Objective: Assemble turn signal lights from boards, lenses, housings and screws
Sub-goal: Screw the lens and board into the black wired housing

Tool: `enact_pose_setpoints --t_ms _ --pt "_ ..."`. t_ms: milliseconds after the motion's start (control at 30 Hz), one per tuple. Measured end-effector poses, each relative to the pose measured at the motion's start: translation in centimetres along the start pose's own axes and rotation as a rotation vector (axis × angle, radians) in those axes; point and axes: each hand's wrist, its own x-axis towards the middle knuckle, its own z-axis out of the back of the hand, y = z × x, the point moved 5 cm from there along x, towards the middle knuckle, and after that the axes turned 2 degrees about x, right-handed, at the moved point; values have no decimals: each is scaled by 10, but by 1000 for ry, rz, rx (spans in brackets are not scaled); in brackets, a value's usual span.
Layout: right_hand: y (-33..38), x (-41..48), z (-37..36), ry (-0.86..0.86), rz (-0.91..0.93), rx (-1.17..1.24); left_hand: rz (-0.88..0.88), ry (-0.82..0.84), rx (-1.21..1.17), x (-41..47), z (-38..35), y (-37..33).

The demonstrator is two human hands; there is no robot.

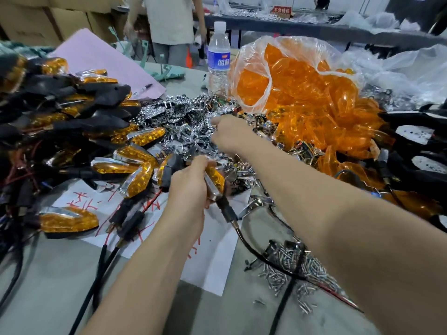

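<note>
On your left, a heap of finished lights (pixel 72 112) lay stacked, so much of the work looked done. Your left hand (pixel 191 189) gripped a turn signal light (pixel 216 176) over the paper, its amber lens seated and its cable trailing toward you. Your right hand (pixel 227 134) reached into the chrome pieces (pixel 174 110). Its fingers curled away from view, so I could not tell whether they held anything. Farther right, the bag of lenses (pixel 302 88), loose screws (pixel 290 264) and empty housings (pixel 396 117) suggested plenty remained. Whether the held light had its screws in was hidden.
</note>
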Motion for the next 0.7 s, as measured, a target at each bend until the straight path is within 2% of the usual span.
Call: enact_pose_setpoints --t_ms 67,100,233,300,333,367,400,433,467,500,533,567,633,667,700 --pt "9 16 -17 23 78 -180 4 -5 33 2 3 -1" --pt "10 19 -22 -31 69 -214 1 -12 50 4 4 -1" --pt "8 9 -14 -281 -87 -39 -2 -5 90 13 4 -3" --pt "-2 -5 -6 -372 -169 146 17 -8 105 15 5 -3" --pt "-12 -16 0 -442 -255 349 14 -6 110 16 6 -4" --pt "-24 -29 4 -510 -374 653 10 2 110 17 7 -4" --pt "-31 -44 5 -529 -486 1079 7 19 104 18 6 -5" --pt "-30 -57 0 -472 -552 1564 3 43 90 19 5 -7" --pt "-24 -68 -3 -383 -547 1943 -4 72 64 20 3 -8" --pt "-20 -78 -2 -320 -527 2106 -12 100 35 21 1 -9" --pt "-18 -90 0 -280 -536 2050 -16 128 23 20 -1 -11" --pt "-21 -104 1 -275 -568 1794 -18 156 36 18 -4 -11" --pt "-30 -140 8 -363 -588 1121 -21 208 81 11 -10 -8" --pt "-30 -159 10 -393 -569 897 -24 230 94 6 -13 -7" --pt "-26 -176 10 -411 -538 780 -30 253 98 1 -16 -6"
